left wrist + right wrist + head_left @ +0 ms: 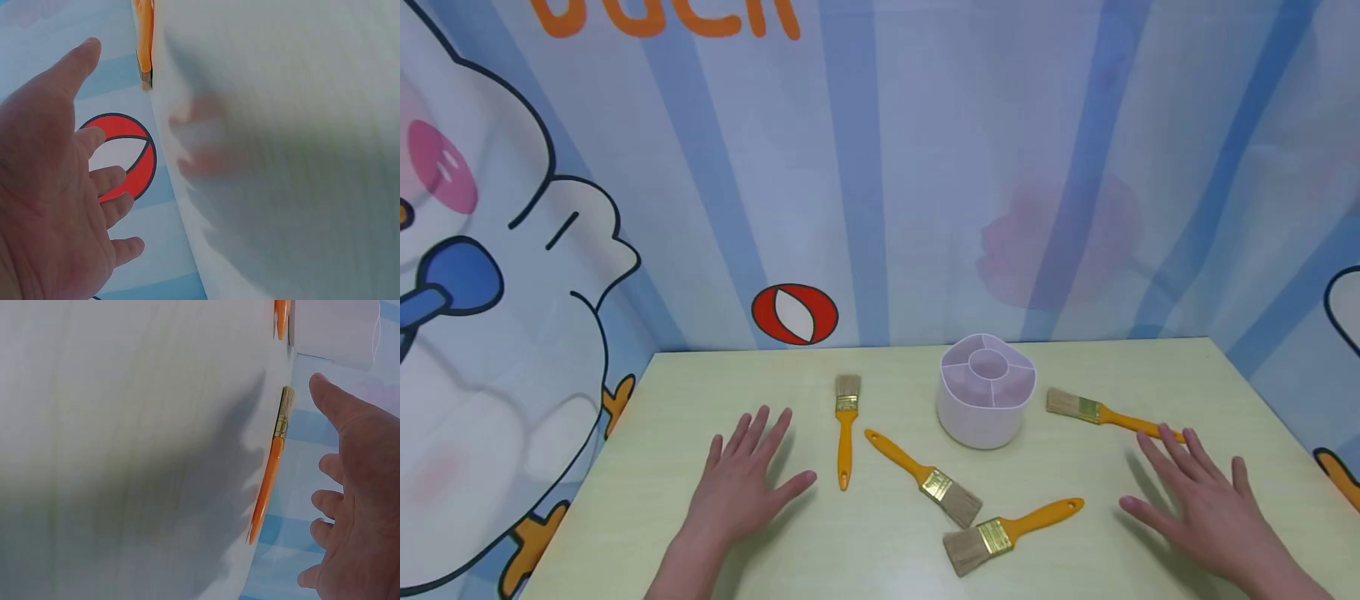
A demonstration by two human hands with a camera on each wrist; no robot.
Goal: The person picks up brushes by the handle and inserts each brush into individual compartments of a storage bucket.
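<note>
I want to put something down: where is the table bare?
The table has bare patches at back left, beyond the left hand and left of the leftmost brush; in front, between left hand and front brush; and between holder, front brush and right hand. It's crowded where middle brush and front brush bristles nearly meet.

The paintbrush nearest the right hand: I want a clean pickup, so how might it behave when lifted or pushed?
The paintbrush is probably light, given its slim handle. That smooth orange handle looks stiff, while the fine bristles would likely bend if pushed. Its broad, flat head makes rolling unlikely.
</note>
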